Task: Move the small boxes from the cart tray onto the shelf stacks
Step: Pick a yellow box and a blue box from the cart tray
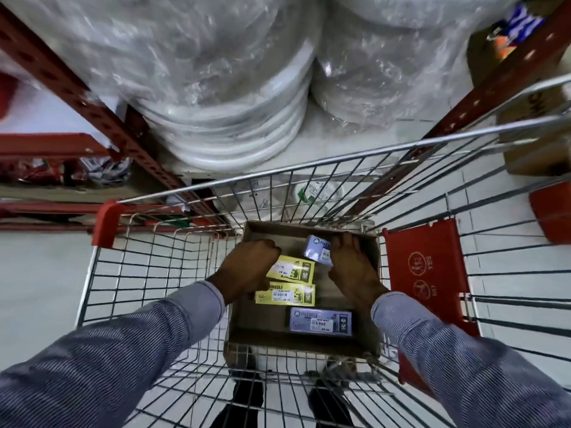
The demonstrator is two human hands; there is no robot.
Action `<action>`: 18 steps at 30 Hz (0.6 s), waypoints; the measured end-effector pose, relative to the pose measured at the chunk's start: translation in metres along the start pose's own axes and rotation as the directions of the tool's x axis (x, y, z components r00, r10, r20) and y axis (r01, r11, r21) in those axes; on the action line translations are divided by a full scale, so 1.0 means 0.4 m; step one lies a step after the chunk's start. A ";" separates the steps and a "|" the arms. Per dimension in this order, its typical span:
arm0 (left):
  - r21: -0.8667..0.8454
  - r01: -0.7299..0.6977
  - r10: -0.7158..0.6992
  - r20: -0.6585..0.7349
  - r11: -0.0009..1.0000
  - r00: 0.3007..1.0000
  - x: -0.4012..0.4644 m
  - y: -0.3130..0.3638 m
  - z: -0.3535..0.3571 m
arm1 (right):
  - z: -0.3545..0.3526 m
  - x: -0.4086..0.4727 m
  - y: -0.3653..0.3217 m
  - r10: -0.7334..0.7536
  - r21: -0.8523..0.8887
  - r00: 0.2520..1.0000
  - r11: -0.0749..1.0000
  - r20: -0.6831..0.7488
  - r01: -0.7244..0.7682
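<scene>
A cardboard tray [369,307] sits in the wire cart basket [309,168]. In it lie two yellow boxes [296,268] [287,294] and a blue box [321,322] flat on the bottom. My left hand [250,267] rests with curled fingers on the left end of the upper yellow box. My right hand [352,267] grips a tilted blue box [318,250] at the far side of the tray; my fingers cover its right part.
Red shelf uprights [102,115] [482,84] flank plastic-wrapped white rolls [234,97] straight ahead. A red child-seat flap [429,273] hangs at the cart's right. Cardboard cartons [537,128] stand on the floor at right. Packaged goods [102,171] fill the left shelf.
</scene>
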State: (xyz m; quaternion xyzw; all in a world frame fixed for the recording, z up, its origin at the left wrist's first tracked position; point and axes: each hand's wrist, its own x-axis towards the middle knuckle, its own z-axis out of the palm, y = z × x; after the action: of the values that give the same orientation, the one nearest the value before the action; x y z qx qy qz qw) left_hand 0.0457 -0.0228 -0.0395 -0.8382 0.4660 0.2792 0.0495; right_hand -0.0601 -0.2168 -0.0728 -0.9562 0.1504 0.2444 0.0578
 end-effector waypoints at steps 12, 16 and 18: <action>-0.038 0.120 -0.124 -0.456 0.992 0.881 -0.462 0.025 -0.543 | -0.680 -0.330 -0.032 -0.155 0.300 0.918 0.914 -0.364 0.273; -0.038 0.099 -0.101 -0.619 0.994 0.779 -0.604 0.049 -0.705 | -0.902 -0.456 -0.053 -0.192 0.205 0.848 0.922 -0.494 0.328; -0.007 0.149 -0.116 -0.665 0.989 0.738 -0.678 0.064 -0.792 | -1.010 -0.526 -0.063 -0.207 0.153 0.803 0.926 -0.559 0.346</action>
State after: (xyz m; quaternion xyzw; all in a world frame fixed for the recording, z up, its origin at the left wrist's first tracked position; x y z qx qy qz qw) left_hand 0.0474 0.0583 0.3704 -0.9120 0.3989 -0.0517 -0.0800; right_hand -0.0461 -0.2124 0.3834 -0.9827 0.0476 -0.0623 0.1679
